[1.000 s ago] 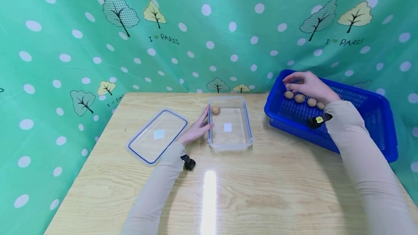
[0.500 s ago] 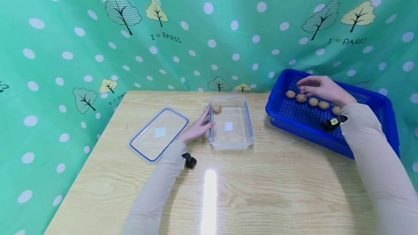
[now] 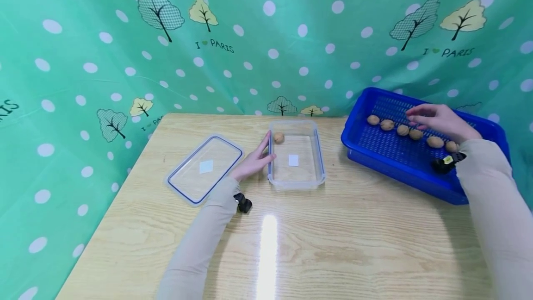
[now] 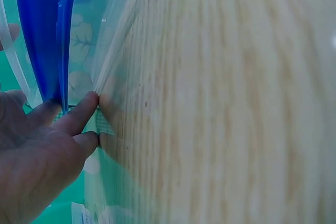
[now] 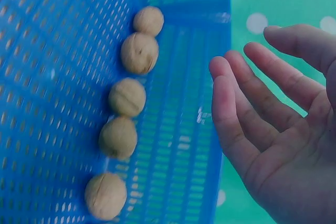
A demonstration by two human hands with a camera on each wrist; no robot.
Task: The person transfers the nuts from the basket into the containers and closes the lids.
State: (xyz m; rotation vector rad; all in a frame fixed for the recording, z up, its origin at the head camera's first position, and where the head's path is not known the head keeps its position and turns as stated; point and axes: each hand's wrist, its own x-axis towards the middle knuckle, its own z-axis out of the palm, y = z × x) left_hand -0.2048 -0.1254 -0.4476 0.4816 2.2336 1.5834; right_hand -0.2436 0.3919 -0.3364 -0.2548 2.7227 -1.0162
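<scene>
My left hand [image 3: 252,162] rests against the left side of a clear plastic food container [image 3: 296,185], its fingers extended along the wall. One walnut [image 3: 279,138] lies in that container's far left corner. Over on the right, my right hand [image 3: 443,120] hovers above a blue plastic basket [image 3: 387,170], holding nothing. Several walnuts [image 3: 387,125] lie in a row inside the basket, below that hand. In the right wrist view, the fingers [image 5: 270,106] are loosely bent and apart from the walnuts [image 5: 127,97]. The left wrist view shows fingertips [image 4: 90,98] touching the clear wall.
A clear lid [image 3: 225,144] with a blue seal lies on the wooden table [image 3: 333,244], left of the container and close to my left forearm. Behind the table hangs a green dotted curtain [image 3: 250,22]. The basket stands at an angle near the curtain.
My right hand has moved to the right above the basket, holding nothing, and more of the walnut row shows. My left hand stays on the container. The head view has shifted slightly.
</scene>
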